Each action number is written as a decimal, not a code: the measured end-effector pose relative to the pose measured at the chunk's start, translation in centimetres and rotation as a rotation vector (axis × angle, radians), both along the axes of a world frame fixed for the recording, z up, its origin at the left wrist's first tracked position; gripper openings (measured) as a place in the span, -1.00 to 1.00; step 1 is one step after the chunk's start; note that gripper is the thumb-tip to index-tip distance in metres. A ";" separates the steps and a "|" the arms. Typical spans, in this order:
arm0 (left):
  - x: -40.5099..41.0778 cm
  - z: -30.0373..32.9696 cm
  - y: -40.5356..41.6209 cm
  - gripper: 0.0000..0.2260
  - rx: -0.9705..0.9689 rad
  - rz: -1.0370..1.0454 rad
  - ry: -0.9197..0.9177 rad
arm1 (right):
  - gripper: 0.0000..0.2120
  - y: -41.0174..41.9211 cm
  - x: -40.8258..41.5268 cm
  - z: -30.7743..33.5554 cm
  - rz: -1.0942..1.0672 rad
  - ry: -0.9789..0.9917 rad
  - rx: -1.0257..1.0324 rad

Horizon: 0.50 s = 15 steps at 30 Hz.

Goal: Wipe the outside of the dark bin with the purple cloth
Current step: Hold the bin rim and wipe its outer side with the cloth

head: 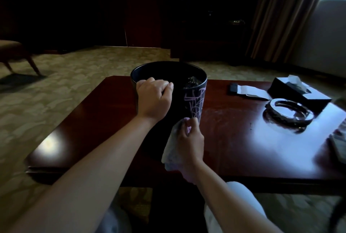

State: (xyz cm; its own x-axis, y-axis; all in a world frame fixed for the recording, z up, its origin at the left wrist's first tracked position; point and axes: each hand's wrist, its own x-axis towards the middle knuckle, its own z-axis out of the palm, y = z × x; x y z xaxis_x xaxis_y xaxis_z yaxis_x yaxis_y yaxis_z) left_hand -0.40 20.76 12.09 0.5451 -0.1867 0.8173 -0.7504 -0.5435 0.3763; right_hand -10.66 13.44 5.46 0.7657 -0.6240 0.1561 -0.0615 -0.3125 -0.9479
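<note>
Head view: dark bin [194, 101] upright on counter [243, 139], left hand [154, 97] curled over near rim; right hand [190, 139] fingers pinch purple cloth [173, 150] against lower wall, unwiped surface rising directly above.

There is a single view, from a wide-angle camera worn on the person's head. It looks forward and down over both forearms onto the desk [243, 139], close enough that the hands sit near the middle of the frame. The left hand [154, 97] and right hand [191, 139] are at the bin [194, 99], straight ahead. Beyond the desk's far edge the view takes in carpet [74, 67], and a curtain [280, 15] at upper right. Straight lines bow toward the edges.
</note>
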 end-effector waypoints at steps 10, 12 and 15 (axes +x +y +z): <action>-0.3 0.2 0.1 -0.57 0.011 0.005 0.014 | -0.89 -0.6 0.2 2.7 0.051 -0.021 -0.165; -0.5 0.3 0.1 -0.57 0.004 0.001 0.010 | -0.88 -0.8 -0.1 1.6 0.067 0.055 -0.191; -0.6 0.4 0.1 -0.59 0.008 -0.005 0.012 | -0.86 -0.8 0.0 3.5 0.014 -0.076 -0.225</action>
State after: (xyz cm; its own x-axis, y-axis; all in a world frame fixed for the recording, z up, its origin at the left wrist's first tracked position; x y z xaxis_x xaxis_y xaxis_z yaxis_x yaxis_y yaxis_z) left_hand -0.98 20.87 12.52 0.5541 -0.1957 0.8092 -0.7485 -0.5425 0.3813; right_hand -10.66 12.62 8.97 0.7548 -0.5561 0.3478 0.0134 -0.5171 -0.8558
